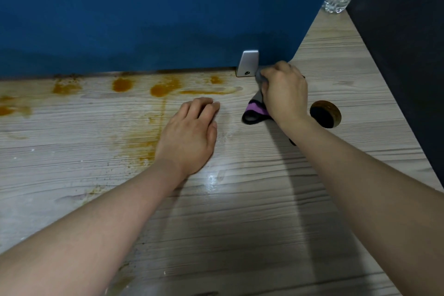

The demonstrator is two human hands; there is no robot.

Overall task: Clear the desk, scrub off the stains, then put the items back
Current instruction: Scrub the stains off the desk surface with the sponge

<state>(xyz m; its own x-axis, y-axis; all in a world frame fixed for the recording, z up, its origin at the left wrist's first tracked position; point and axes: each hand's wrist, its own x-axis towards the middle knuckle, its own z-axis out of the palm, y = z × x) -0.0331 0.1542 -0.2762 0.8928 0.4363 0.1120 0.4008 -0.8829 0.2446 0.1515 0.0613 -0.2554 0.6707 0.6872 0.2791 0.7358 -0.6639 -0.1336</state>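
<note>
Two bare forearms in shot, no sleeves anywhere up to the frame edge; left hand [189, 134] and right hand [284, 91] both gloveless, no rings, no watch, no bands at either wrist

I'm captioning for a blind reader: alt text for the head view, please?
A person's right hand grips a grey, black and purple cloth by a metal bracket, while the left hand rests flat on the wooden desk beside orange stains.
</note>
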